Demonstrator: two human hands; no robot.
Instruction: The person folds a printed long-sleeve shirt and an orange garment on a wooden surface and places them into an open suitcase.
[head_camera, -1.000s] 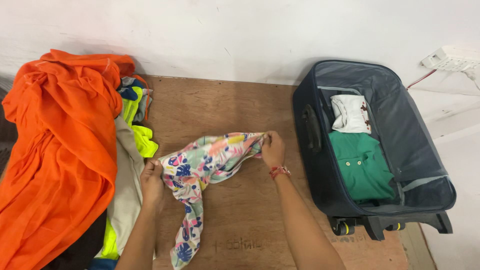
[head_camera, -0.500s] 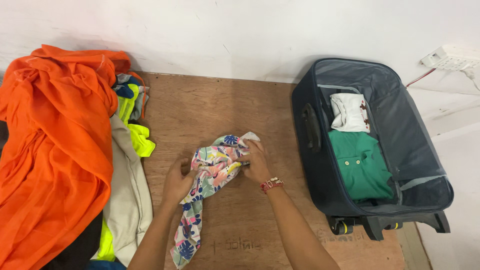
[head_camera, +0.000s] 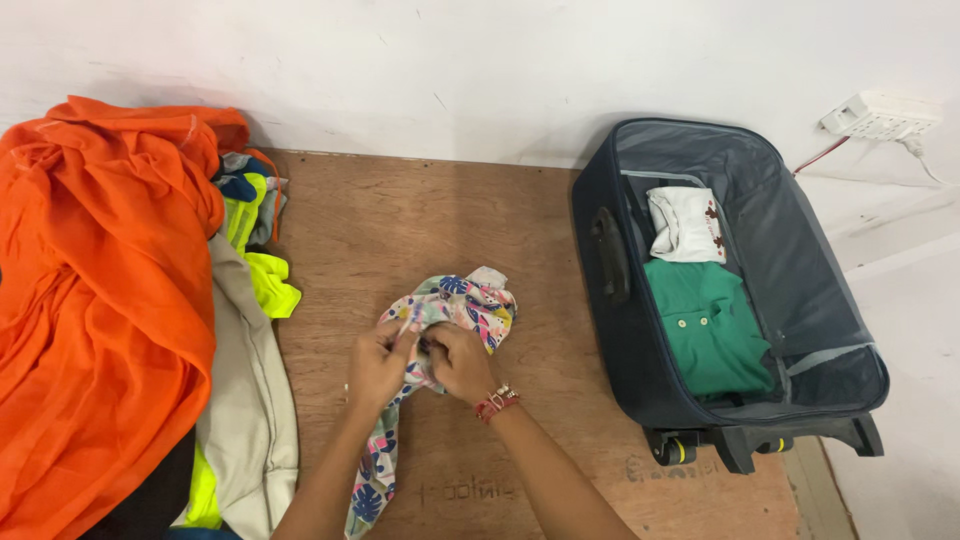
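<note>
We see a floral patterned cloth (head_camera: 462, 302) bunched near the centre of a wooden board (head_camera: 400, 220), a strip of it trailing down toward 6 o'clock. The left hand (head_camera: 378, 368) and the right hand (head_camera: 458, 362) meet over its lower part, both clenched on the fabric, knuckles almost touching. A red bracelet (head_camera: 492, 402) circles the right wrist. At 9 o'clock lies a heap of clothes: an orange garment (head_camera: 100, 300), a beige one (head_camera: 245, 410) and neon yellow pieces (head_camera: 268, 285). At 3 o'clock an open dark blue suitcase (head_camera: 790, 250) holds a folded green shirt (head_camera: 708, 325) and a white garment (head_camera: 685, 225). At 1 o'clock a white power strip (head_camera: 880, 115) sits by the wall.
</note>
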